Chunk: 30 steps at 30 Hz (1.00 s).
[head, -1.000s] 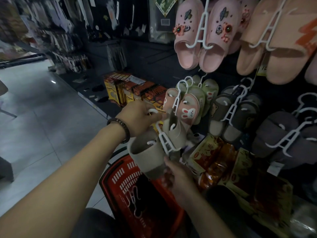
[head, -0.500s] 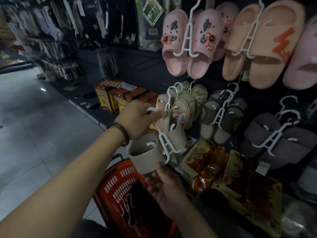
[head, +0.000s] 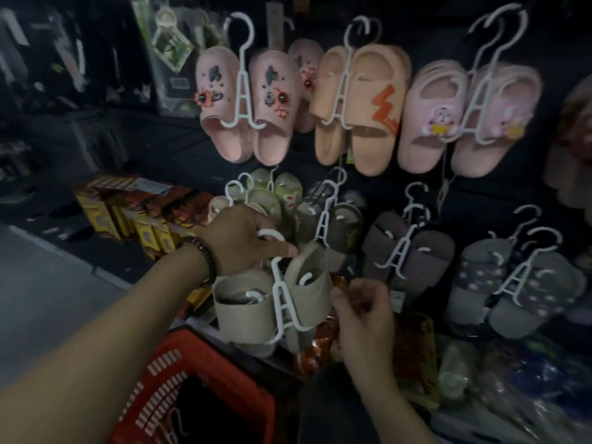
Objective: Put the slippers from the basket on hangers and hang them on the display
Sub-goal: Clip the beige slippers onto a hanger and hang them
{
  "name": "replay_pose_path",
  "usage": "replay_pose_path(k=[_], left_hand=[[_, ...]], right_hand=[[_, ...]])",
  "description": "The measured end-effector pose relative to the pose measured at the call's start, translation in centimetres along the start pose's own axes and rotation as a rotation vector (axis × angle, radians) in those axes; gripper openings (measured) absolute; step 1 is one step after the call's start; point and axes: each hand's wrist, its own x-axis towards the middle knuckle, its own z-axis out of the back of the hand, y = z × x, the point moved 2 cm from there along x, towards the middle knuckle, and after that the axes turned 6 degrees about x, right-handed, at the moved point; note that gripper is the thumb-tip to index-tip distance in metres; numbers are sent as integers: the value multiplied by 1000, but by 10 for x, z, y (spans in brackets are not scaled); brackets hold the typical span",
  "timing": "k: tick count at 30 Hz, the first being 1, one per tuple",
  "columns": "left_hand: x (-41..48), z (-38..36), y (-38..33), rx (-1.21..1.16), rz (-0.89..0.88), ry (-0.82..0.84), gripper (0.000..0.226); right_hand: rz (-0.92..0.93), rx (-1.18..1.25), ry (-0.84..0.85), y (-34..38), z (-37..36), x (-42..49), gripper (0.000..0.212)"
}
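The beige slippers [head: 246, 310] hang as a pair on a white hanger [head: 283, 299], held in the air in front of the lower row of the display, above the red basket [head: 192, 382] at 7 o'clock. My left hand [head: 246, 240] grips the hanger just under its hook, fingers curled round it. My right hand [head: 363, 315] sits at 3 o'clock of the pair with its fingers loosely curled at the edge of the nearer slipper. I cannot tell whether it pinches that edge or only touches it.

I judge the pair light and soft, foam-like, with straps that bend easily. The hanger looks thin, stiff and a bit springy, so the hook is the place to hold, and the soles are the place to steady any swing.

The row is crowded. An olive pair [head: 323, 219] hangs at 1 o'clock, close behind the hook, and a brown pair [head: 413, 256] at 3 o'clock. Orange snack packets [head: 320, 339] lie just beneath, and yellow boxes [head: 141, 225] sit at 9 o'clock. The display's pegs are hidden from me.
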Motion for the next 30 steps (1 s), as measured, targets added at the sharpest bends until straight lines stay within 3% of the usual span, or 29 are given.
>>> replay_pose_path(k=[5, 11, 20, 26, 30], left_hand=[[29, -31, -32, -72, -134, 125, 26], [59, -72, -80, -50, -259, 251, 37], [96, -131, -112, -176, -187, 340, 38], [134, -152, -107, -417, -21, 167, 8], [149, -155, -116, -454, -5, 116, 21]], right_hand=[[298, -265, 167, 35, 39, 32, 12], [457, -588, 217, 47, 71, 57, 14], [189, -628, 237, 41, 104, 102, 29], [199, -607, 83, 28, 123, 135, 30], [156, -567, 55, 18, 127, 158, 30]])
